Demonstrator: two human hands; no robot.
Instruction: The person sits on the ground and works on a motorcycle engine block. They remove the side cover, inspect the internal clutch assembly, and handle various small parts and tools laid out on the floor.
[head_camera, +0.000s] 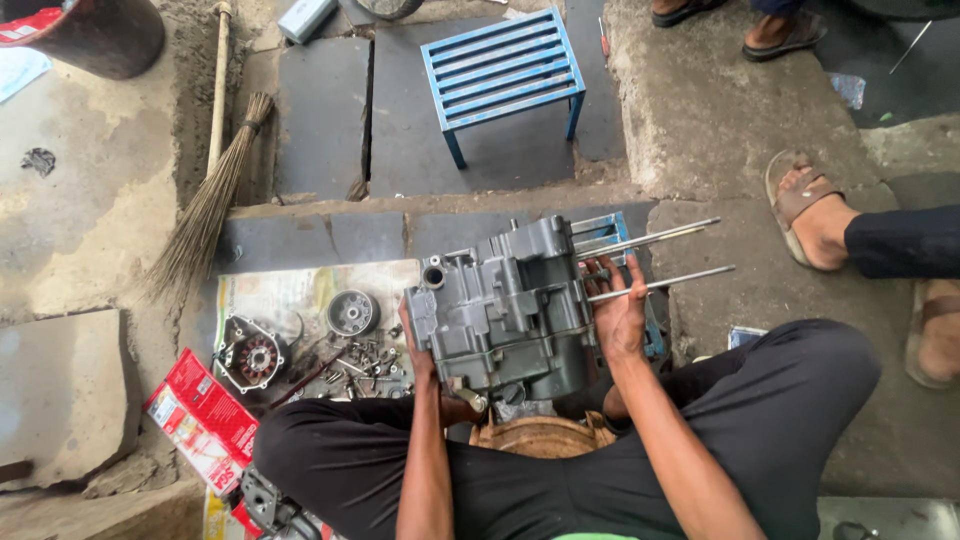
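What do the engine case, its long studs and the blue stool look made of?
Engine case: likely cast metal, dull grey, ribbed, matte. Long studs: probably steel, thin straight rods with a pale sheen. Blue stool: painted slats and legs, seemingly metal; the paint hides the material.

grey engine case (510, 310), blue slatted stool (505, 70), red carton (200, 420)
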